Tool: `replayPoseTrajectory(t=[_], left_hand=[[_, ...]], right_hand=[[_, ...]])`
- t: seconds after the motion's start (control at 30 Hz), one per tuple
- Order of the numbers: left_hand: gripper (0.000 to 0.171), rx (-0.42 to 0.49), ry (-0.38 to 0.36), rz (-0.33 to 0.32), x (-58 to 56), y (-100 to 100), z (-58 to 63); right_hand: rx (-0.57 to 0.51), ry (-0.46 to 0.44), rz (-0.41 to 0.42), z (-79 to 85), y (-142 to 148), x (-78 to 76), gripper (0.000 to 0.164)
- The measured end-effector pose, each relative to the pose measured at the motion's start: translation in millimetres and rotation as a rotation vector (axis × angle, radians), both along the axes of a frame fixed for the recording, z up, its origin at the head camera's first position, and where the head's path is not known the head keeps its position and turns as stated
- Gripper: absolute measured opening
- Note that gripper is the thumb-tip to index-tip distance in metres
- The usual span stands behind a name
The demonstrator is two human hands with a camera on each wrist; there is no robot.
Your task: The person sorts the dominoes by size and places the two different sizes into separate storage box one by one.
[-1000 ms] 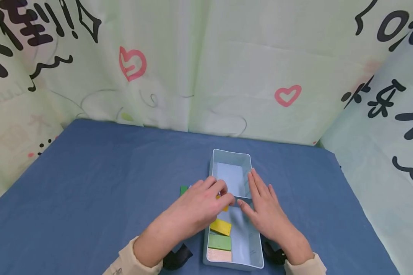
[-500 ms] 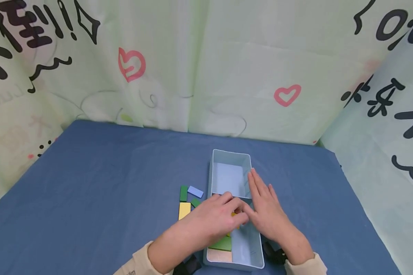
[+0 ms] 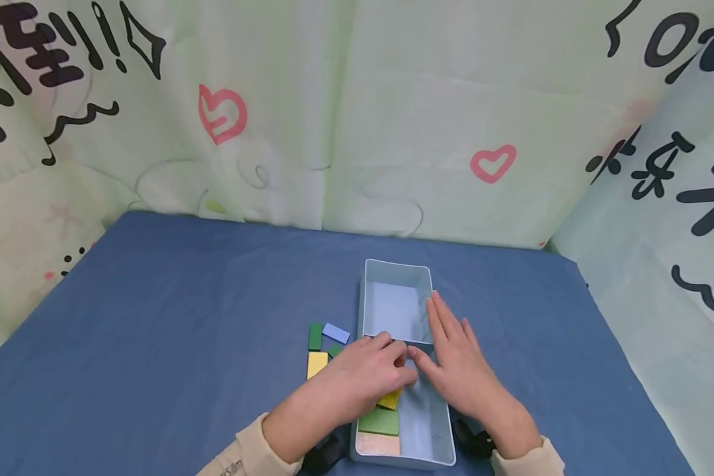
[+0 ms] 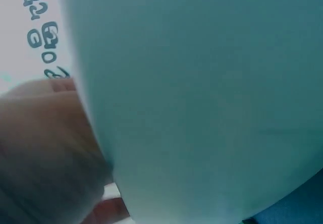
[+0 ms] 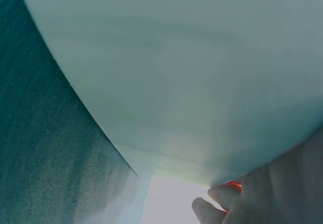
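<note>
A light blue box [image 3: 424, 430] with two compartments lies lengthwise in front of me in the head view. My left hand [image 3: 365, 370] reaches over its left wall into the near compartment, fingers curled down on a yellow block [image 3: 389, 400] that they partly cover. Closer to me in that compartment lie a light green block [image 3: 379, 422] and a pale pink block [image 3: 378, 444], lined up along the left wall. My right hand [image 3: 461, 363] rests along the right wall with straight fingers, thumb toward the left fingertips. Both wrist views are filled by the box's outer wall [image 4: 202, 103].
Left of the box, loose blocks lie on the blue cloth [image 3: 184, 344]: a dark green block [image 3: 315, 337], a blue block [image 3: 336, 332] and a pale yellow block [image 3: 317, 364], with another green one partly behind the left hand. Behind the table hangs a pale curtain [image 3: 393, 119] with lettering.
My left hand moved right and toward me with an orange-yellow block, deeper over the near compartment, then slightly back left. The loose blocks beside the box came into view. My right hand stayed put.
</note>
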State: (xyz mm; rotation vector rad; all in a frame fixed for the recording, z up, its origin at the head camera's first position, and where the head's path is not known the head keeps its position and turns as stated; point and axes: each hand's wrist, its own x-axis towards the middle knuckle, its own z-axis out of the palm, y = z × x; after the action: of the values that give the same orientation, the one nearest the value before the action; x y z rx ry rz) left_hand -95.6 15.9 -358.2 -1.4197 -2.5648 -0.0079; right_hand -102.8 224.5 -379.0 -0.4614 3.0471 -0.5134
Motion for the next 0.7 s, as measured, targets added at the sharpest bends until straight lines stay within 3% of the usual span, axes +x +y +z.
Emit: replayPoseTrajectory(t=[0.23, 0.37, 0.7], left_hand=[[0.018, -0.03, -0.128, 0.119, 1.6, 7, 0.7], [0.02, -0.069, -0.167, 0.147, 3.7, 9, 0.8], [0.016, -0.083, -0.111, 0.184, 5.7, 11, 1.8]], right_hand=[[-0.005, 0.0, -0.008, -1.8, -1, 2.5, 0.082], [0.006, -0.01, -0.008, -2.6, -1, 3.1, 0.082], [-0.005, 0.001, -0.011, 0.5, -2, 2.4, 0.082]])
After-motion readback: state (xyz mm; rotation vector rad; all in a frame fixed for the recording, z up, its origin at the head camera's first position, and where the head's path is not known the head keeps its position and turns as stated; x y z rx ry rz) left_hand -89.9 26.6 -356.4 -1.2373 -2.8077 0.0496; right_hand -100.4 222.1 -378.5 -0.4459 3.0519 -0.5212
